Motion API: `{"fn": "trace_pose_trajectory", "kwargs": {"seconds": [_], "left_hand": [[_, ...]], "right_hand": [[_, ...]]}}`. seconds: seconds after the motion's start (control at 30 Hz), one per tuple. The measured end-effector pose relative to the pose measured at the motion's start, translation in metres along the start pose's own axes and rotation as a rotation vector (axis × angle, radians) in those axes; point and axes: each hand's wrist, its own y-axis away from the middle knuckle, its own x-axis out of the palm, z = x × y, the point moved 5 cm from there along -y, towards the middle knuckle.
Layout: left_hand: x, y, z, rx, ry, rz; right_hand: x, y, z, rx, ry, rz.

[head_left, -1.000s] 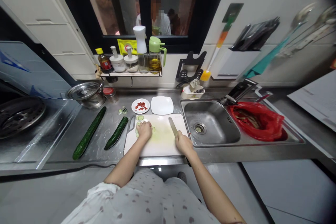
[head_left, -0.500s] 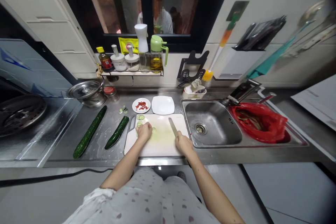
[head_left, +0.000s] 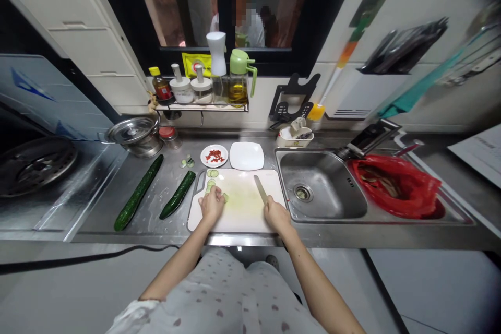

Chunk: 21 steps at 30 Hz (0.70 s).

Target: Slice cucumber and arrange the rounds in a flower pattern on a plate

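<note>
My right hand [head_left: 277, 215] is closed round the handle of a kitchen knife [head_left: 260, 188], whose blade lies over the right part of the white cutting board [head_left: 246, 222]. On the board's left side, my left hand [head_left: 212, 206] has its fingers curled in a pinch, with a thin cucumber slice [head_left: 225, 198] at the fingertips. Several more cucumber slices [head_left: 212, 173] lie in a row by the board's left edge, partly covered by that hand. Left of the board rest a cut cucumber [head_left: 178, 195] and a longer whole cucumber [head_left: 139, 193].
Behind the board stand a white plate [head_left: 246, 156] and a small dish [head_left: 204, 155] of chopped red pieces. Cucumber scraps [head_left: 187, 161] lie nearby. A steel sink [head_left: 324, 182] is on the right, with a red plastic bag [head_left: 407, 198] beyond. A steel pot [head_left: 141, 141] sits at the back left.
My left hand has drawn slightly back toward me and turned, with the cucumber slice now at its fingertips. The knife stays in my right hand, nearly still. The whole view has shifted a little.
</note>
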Motion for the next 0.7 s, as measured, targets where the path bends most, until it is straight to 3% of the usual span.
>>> {"fn": "trace_pose_trajectory", "kwargs": {"seconds": [0.3, 0.7], "left_hand": [[-0.018, 0.002, 0.044, -0.103, -0.029, -0.019], [-0.026, 0.000, 0.063, -0.087, -0.074, -0.057]], "right_hand": [[0.003, -0.001, 0.001, -0.017, 0.011, -0.013], [0.002, 0.000, 0.003, -0.026, 0.006, -0.030]]}}
